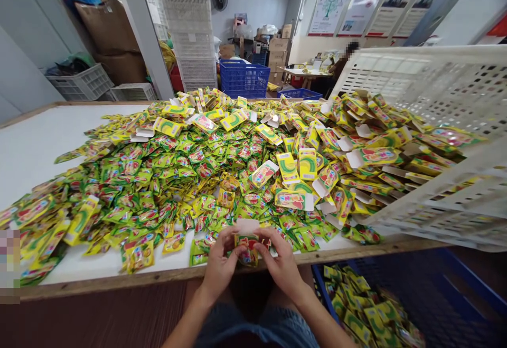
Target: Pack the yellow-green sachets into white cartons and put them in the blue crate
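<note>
Close to the table's front edge, my left hand (222, 261) and my right hand (280, 263) grip a small yellow carton (242, 239) from its two sides. The carton's white flap (247, 225) stands up, pointing away from me. Below it, between my thumbs, shows a shiny printed sachet (249, 257); whether it is partly inside the carton I cannot tell. Just beyond my hands spreads a large heap of green and yellow sachets (166, 160). Small yellow cartons (307, 163), many with raised white flaps, lie over its back and right side.
A white plastic crate (396, 73) lies tipped on its side at right, cartons spilling from it. Below the table edge, a blue crate (447, 284) holds filled-looking yellow cartons (356, 300). Stacked white crates (190, 31) stand behind the table. A person (341, 68) sits at a far table.
</note>
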`<state>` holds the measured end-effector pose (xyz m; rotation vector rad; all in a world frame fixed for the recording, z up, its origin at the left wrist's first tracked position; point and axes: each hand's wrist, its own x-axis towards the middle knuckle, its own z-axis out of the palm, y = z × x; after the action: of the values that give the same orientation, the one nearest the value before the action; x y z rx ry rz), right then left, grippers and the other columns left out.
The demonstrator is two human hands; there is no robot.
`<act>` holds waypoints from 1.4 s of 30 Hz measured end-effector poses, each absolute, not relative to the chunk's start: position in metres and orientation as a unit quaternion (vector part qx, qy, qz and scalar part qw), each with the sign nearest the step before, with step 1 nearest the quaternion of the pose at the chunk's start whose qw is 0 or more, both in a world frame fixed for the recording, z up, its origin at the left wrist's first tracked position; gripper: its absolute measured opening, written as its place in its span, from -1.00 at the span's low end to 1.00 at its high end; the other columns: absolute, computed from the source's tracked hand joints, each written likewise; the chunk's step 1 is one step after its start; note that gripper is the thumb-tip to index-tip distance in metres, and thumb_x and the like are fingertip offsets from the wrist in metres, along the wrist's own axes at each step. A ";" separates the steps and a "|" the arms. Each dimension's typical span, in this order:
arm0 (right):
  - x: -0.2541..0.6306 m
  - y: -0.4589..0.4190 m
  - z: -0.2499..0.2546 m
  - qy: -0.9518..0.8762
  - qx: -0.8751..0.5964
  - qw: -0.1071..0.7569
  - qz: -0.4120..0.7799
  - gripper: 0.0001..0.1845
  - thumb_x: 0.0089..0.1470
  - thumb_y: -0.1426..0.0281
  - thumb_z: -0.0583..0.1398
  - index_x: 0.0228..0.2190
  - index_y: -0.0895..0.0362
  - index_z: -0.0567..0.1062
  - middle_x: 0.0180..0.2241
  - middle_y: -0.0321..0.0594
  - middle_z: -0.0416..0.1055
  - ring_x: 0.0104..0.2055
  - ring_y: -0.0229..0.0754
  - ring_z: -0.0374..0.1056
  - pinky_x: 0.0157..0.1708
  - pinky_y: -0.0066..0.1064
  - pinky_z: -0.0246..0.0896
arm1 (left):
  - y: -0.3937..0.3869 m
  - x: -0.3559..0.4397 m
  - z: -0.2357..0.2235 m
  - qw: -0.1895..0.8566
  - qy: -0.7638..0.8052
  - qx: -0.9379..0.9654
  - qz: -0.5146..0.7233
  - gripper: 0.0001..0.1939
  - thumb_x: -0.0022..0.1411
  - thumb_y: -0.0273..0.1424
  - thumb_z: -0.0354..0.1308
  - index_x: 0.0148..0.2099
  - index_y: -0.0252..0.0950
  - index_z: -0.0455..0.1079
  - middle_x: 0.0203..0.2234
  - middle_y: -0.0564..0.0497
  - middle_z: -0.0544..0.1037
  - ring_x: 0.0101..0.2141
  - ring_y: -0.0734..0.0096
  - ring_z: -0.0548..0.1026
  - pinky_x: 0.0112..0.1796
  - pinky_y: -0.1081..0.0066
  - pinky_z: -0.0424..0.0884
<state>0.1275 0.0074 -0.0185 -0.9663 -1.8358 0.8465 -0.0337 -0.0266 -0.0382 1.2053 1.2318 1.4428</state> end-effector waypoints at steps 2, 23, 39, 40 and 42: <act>0.128 0.009 -0.014 -0.751 -0.372 0.424 0.343 -0.83 0.15 0.40 0.09 -0.20 0.06 0.41 -0.26 -0.19 0.42 -0.20 -0.17 0.35 -0.21 -0.34 0.25 | -0.026 -0.038 -0.037 0.407 0.512 0.515 0.555 -0.80 0.14 -0.40 0.18 -0.14 -0.24 0.40 -0.25 -0.04 0.54 -0.22 0.29 0.50 -0.20 0.38 0.39; 0.115 0.000 0.005 -0.726 -0.413 0.437 0.335 -0.91 0.10 0.39 0.15 -0.32 0.09 0.47 -0.33 -0.21 0.47 -0.24 -0.16 0.37 -0.24 -0.35 0.25 | -0.026 -0.033 -0.007 0.381 0.502 0.512 0.584 -0.88 0.14 -0.42 0.18 -0.23 -0.23 0.46 -0.32 -0.02 0.51 -0.24 0.30 0.47 -0.19 0.38 0.37; 0.115 -0.003 -0.001 -0.679 -0.424 0.450 0.395 -0.90 0.13 0.38 0.13 -0.32 0.10 0.44 -0.35 -0.24 0.44 -0.28 -0.20 0.35 -0.27 -0.40 0.23 | -0.020 -0.035 -0.004 0.394 0.493 0.529 0.568 -0.94 0.16 -0.43 0.17 -0.31 -0.25 0.47 -0.40 0.03 0.48 -0.31 0.40 0.43 -0.27 0.45 0.31; 0.116 -0.002 -0.002 -0.679 -0.424 0.453 0.392 -0.90 0.13 0.38 0.12 -0.32 0.10 0.45 -0.34 -0.24 0.44 -0.28 -0.20 0.35 -0.26 -0.40 0.23 | -0.020 -0.035 -0.005 0.389 0.490 0.534 0.569 -0.94 0.16 -0.44 0.17 -0.31 -0.25 0.47 -0.41 0.03 0.48 -0.31 0.39 0.43 -0.26 0.45 0.31; 0.117 -0.002 -0.007 -0.685 -0.414 0.463 0.381 -0.89 0.14 0.40 0.12 -0.30 0.08 0.45 -0.31 -0.24 0.45 -0.24 -0.19 0.35 -0.22 -0.38 0.23 | -0.020 -0.037 -0.009 0.379 0.478 0.546 0.574 -0.94 0.15 -0.45 0.18 -0.32 -0.24 0.49 -0.40 0.03 0.48 -0.29 0.37 0.44 -0.24 0.42 0.33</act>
<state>0.1169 -0.0021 -0.0068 -1.0187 -1.6825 0.9357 -0.0370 -0.0199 -0.0088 1.3954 1.2201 1.4665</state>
